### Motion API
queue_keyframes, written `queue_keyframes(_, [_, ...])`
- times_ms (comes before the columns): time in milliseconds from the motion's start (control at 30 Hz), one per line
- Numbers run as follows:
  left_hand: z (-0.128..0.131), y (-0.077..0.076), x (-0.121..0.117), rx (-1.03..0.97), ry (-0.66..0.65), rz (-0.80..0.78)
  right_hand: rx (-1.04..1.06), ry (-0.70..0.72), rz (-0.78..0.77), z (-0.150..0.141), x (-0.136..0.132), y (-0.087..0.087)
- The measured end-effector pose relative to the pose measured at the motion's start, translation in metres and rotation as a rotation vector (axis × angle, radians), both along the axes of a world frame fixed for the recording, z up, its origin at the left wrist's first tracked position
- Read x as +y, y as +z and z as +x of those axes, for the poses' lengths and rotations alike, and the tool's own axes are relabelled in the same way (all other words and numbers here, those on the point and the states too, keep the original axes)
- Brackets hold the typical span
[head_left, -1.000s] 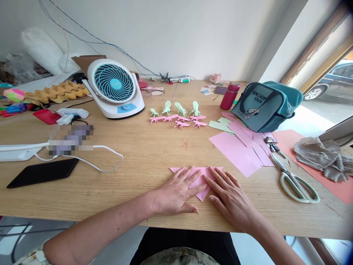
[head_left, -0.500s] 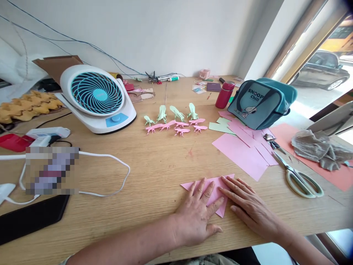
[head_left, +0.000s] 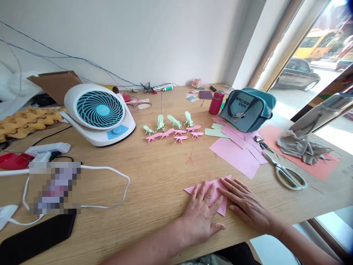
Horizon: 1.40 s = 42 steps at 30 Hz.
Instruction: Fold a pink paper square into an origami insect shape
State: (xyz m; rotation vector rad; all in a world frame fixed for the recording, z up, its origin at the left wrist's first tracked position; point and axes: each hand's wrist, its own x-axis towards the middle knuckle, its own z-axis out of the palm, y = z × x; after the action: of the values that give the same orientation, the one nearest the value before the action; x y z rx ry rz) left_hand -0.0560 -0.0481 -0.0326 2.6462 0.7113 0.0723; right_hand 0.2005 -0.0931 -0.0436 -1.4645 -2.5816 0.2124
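Observation:
A folded pink paper triangle (head_left: 215,188) lies flat on the wooden table near its front edge, one point toward me. Spread over its left part is my left hand (head_left: 201,213), fingers apart and pressed down on the paper. My right hand (head_left: 245,202) rests on the right part with its fingers stretched out flat. Both hands cover some of the paper's surface. Beyond them stand several folded pink paper insects (head_left: 180,138) and several light green ones (head_left: 160,123).
Pink paper sheets (head_left: 234,156) and scissors (head_left: 291,176) lie to the right. Behind them are a teal bag (head_left: 245,110) and a red bottle (head_left: 216,103). A fan (head_left: 100,114), a white cable (head_left: 128,184) and a black flat object (head_left: 38,237) occupy the left.
The camera view has turned, shifting the scene within the frame. Both hands stay flat on the pink triangle, with no clear change in its folds.

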Motion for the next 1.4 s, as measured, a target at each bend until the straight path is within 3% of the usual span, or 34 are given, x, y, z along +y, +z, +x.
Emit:
queue_keyframes(200, [-0.004, -0.006, 0.004, 0.017, -0.039, 0.007, -0.023, -0.005, 0.001, -0.008, 0.001, 0.006])
queue_keyframes(533, [-0.030, -0.005, 0.016, 0.017, -0.032, 0.062, -0.053, -0.109, 0.027, -0.050, 0.009, -0.003])
queue_keyframes(800, [-0.028, -0.004, 0.015, -0.074, 0.006, 0.076, 0.010, -0.108, 0.057, -0.047, 0.024, 0.009])
queue_keyframes(967, [-0.026, -0.005, 0.015, -0.069, 0.067, 0.101, -0.028, -0.205, 0.059, -0.051, 0.031, -0.002])
queue_keyframes(1133, [-0.018, -0.005, 0.014, 0.003, 0.156, 0.081, -0.036, -0.129, 0.066, -0.043, 0.036, -0.011])
queue_keyframes(1400, [-0.005, -0.002, 0.018, 0.061, 0.283, 0.028, -0.031, -0.024, 0.052, -0.031, 0.062, -0.006])
